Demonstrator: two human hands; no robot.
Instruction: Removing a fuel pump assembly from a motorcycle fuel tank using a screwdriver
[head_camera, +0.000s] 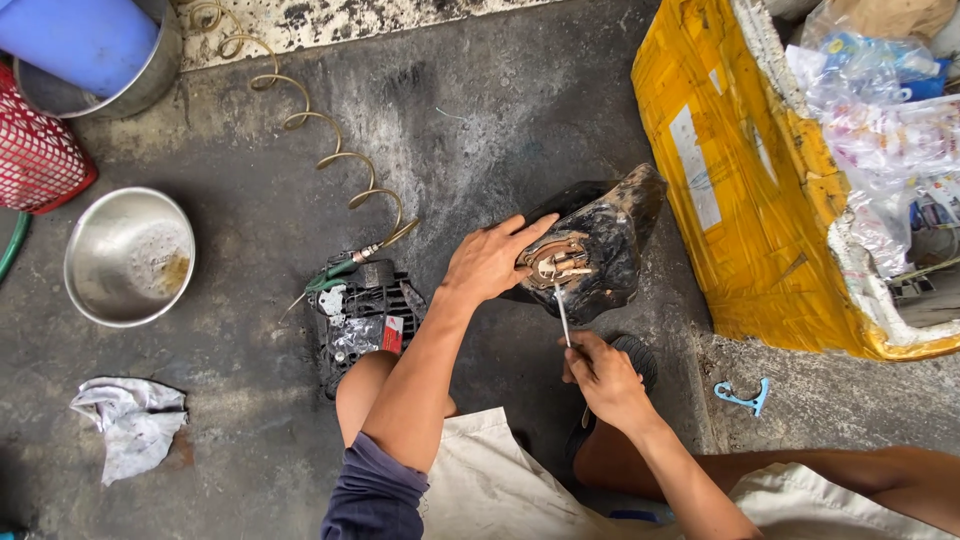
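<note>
My left hand (492, 260) presses on the rim of a dirty black machine part (600, 245) with a round coppery opening, steadying it on the stained concrete floor. My right hand (600, 375) grips a thin metal tool (563, 315) whose tip points up into the part's opening. A black motor-like part (365, 315) with a red label lies just left of my left forearm, beside my knee.
A steel bowl (128, 255) sits at left, a crumpled rag (130, 425) below it. A coiled air hose (320, 140) runs from the top. A red basket (35, 155), a blue drum (80, 35), a yellow taped box (740, 170) of bags, and a blue hook (742, 397) are around.
</note>
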